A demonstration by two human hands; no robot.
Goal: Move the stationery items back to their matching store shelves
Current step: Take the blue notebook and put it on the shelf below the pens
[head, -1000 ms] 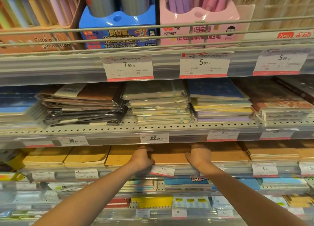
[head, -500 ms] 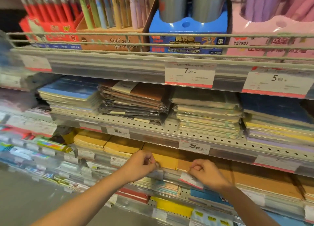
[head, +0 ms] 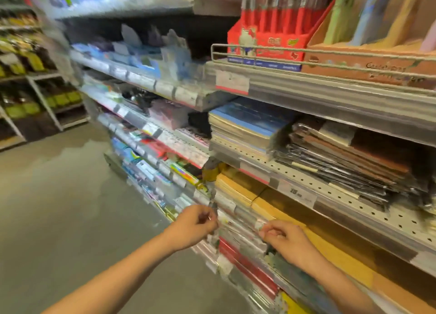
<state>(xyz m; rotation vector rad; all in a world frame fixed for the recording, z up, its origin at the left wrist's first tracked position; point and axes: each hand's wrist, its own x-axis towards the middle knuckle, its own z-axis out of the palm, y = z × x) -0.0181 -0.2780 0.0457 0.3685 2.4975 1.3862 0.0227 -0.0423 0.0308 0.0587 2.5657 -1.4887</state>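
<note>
The picture is blurred by motion. My left hand (head: 195, 226) hovers with curled fingers just off the front edge of the shelf that carries yellow-brown notebooks (head: 278, 209). My right hand (head: 283, 240) is curled too, close to that shelf's price-tag rail (head: 238, 209). I see nothing in either hand. One shelf up lie a stack of blue-covered notebooks (head: 247, 124) and a pile of dark plastic-wrapped notebooks (head: 354, 158). On the top shelf stand a red pen box (head: 266, 37) and a brown pen box (head: 368, 61) behind a wire rail.
The shelving unit (head: 330, 101) runs away to the left, packed with more stationery (head: 151, 172). Grey floor (head: 59, 207) opens to the left. Another rack (head: 28, 77) with yellow-green packets stands at the far left across the aisle.
Both hands have come off the yellow-brown notebook stacks and drawn back to the shelf edge, fingers curling. The view has swung left, bringing the aisle floor into sight.
</note>
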